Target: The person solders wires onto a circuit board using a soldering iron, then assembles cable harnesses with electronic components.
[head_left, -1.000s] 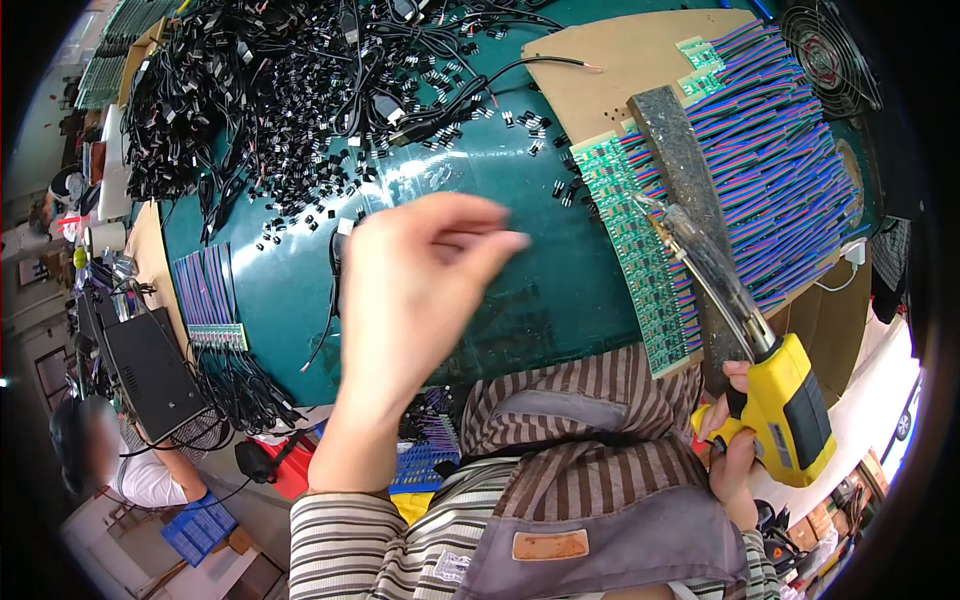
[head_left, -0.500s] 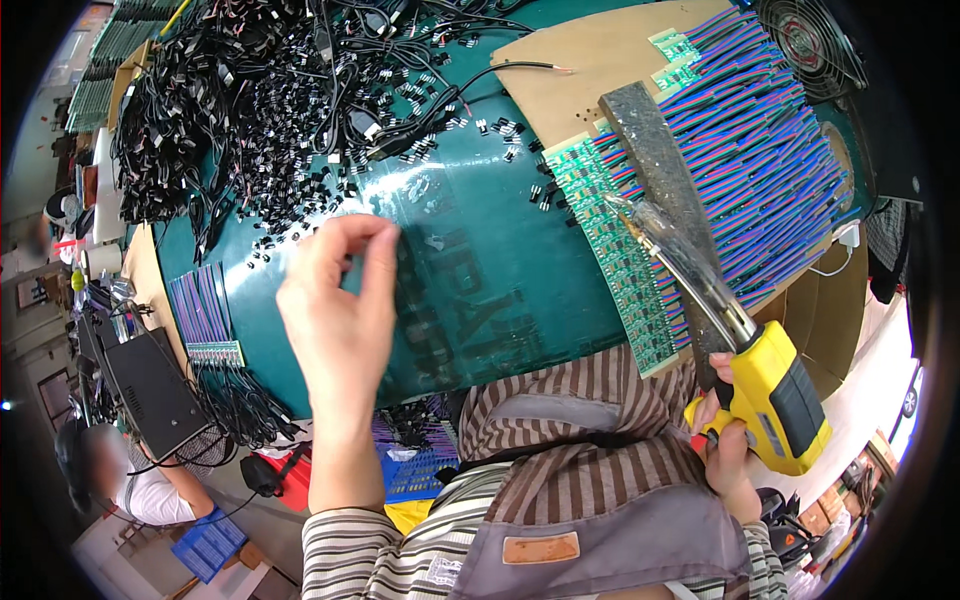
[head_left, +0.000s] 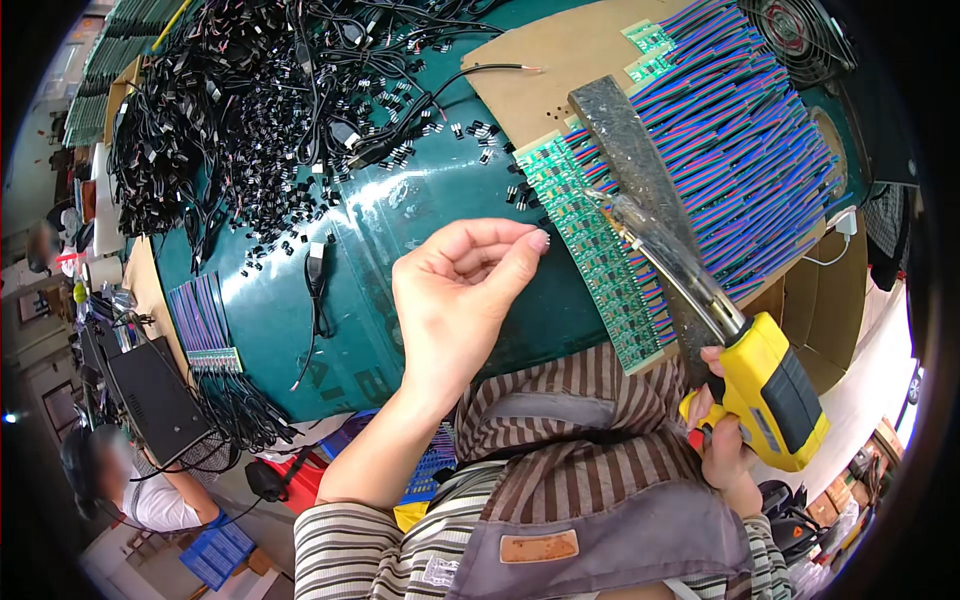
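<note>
My left hand [head_left: 455, 290] is over the green mat, just left of a row of circuit boards. Its thumb and index finger are pinched, with a tiny pale thing at the fingertips, too small to name. My right hand [head_left: 728, 445] grips a yellow and black soldering gun [head_left: 778, 390] by its handle, fingers around the trigger. The gun's metal tip points up and left, over the green circuit boards [head_left: 590, 262]. Across the red, blue and black wires [head_left: 745, 150] joined to the boards lies a dark metal bar [head_left: 632, 135].
A cardboard sheet [head_left: 520, 95] lies under the boards. Loose small black connectors [head_left: 275, 175] and a heap of black cables [head_left: 160, 140] cover the far left. One black cable with a plug [head_left: 316, 265] lies on the mat [head_left: 370, 240]. A fan [head_left: 795, 35] stands far right.
My left hand has moved right, toward the boards, its fingertips now pinched together. The plugged cable shows on the mat where that hand was. My right hand and the soldering gun stay nearly still.
</note>
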Motion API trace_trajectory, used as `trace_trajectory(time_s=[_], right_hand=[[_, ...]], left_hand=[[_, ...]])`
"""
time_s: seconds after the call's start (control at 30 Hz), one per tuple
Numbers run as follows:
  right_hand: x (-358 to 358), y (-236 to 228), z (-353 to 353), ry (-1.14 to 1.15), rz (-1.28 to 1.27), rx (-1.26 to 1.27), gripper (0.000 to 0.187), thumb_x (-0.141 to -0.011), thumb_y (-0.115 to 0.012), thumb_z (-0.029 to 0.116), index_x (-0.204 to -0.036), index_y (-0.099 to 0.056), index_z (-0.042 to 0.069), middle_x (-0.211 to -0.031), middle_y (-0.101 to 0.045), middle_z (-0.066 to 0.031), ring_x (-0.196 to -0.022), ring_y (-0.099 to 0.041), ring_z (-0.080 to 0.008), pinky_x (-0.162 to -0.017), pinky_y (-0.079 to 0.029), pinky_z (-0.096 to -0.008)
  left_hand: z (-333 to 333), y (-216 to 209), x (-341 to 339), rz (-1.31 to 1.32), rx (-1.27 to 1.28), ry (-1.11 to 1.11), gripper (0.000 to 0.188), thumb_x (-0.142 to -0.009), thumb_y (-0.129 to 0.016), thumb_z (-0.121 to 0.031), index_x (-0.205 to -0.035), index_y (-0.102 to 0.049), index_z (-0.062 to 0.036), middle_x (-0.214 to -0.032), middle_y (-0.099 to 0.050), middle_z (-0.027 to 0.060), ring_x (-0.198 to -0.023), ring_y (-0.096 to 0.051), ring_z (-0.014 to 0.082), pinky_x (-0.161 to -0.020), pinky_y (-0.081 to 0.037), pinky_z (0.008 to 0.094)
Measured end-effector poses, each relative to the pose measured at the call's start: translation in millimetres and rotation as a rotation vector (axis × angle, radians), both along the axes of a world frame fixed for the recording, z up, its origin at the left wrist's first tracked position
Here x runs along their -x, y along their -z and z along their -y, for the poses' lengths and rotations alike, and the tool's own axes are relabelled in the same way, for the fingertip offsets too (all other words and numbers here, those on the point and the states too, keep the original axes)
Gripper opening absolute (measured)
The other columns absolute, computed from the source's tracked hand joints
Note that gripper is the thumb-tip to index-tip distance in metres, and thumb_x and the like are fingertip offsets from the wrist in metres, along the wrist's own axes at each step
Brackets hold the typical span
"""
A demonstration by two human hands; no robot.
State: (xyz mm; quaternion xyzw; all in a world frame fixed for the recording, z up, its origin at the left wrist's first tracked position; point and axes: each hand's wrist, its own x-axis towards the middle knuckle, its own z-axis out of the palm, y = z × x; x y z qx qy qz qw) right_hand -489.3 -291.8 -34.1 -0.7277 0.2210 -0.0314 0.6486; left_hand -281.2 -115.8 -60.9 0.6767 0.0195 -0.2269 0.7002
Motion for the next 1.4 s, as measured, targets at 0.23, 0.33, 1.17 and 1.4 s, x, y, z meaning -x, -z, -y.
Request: trace_trajectory(time_s=[0.23, 0.33, 1.17, 1.4], right_hand=[[0.0, -3.4, 4.2, -0.023, -0.056, 0.010, 0.070, -0.093, -0.053, 0.054, -0.132, -0.039, -0.003, -0.129, -0.051, -0.0097, -0.070, -0.046, -0.0092, -0.060, -0.043, -0.0262], [1.4, -1.9, 6.7, -0.034, -0.084, -0.025, 0.070, -0.093, -0.052, 0.054, -0.132, -0.040, -0.003, -0.129, -0.051, -0.0096, -0.069, -0.046, -0.0094, -0.060, -0.043, -0.0265], [18.3, 13.6, 30.4, -0.254, -0.070, 0.299, 0.066, -0.096, -0.047, 0.053, -0.133, -0.040, -0.001, -0.128, -0.051, -0.0092, -0.065, -0.048, -0.0107, -0.061, -0.043, -0.0271], [23.2, 12.2, 30.1, -0.270, -0.134, 0.399, 0.068, -0.096, -0.047, 0.053, -0.135, -0.038, -0.001, -0.129, -0.051, -0.0086, -0.066, -0.049, -0.0106, -0.062, -0.043, -0.0271]], left_hand=[[8.1, -6.7, 5.6, -0.218, 0.125, -0.056, 0.027, -0.089, -0.067, -0.005, -0.112, -0.060, 0.0068, -0.098, -0.070, 0.0144, -0.084, -0.067, 0.0165, -0.082, -0.054, 0.0285], [7.0, -3.3, 10.9, -0.353, 0.270, -0.096, 0.024, -0.090, -0.065, -0.005, -0.111, -0.061, 0.0052, -0.101, -0.069, 0.0146, -0.088, -0.067, 0.0184, -0.085, -0.055, 0.0314], [5.8, -13.7, -0.7, -0.241, 0.057, 0.052, 0.020, -0.089, -0.069, -0.010, -0.101, -0.067, 0.0063, -0.088, -0.071, 0.0134, -0.077, -0.069, 0.0167, -0.071, -0.056, 0.0253], [2.5, -12.5, -7.6, -0.293, 0.080, 0.120, 0.019, -0.089, -0.067, -0.007, -0.103, -0.066, 0.0068, -0.091, -0.070, 0.0151, -0.081, -0.069, 0.0191, -0.075, -0.058, 0.0293]])
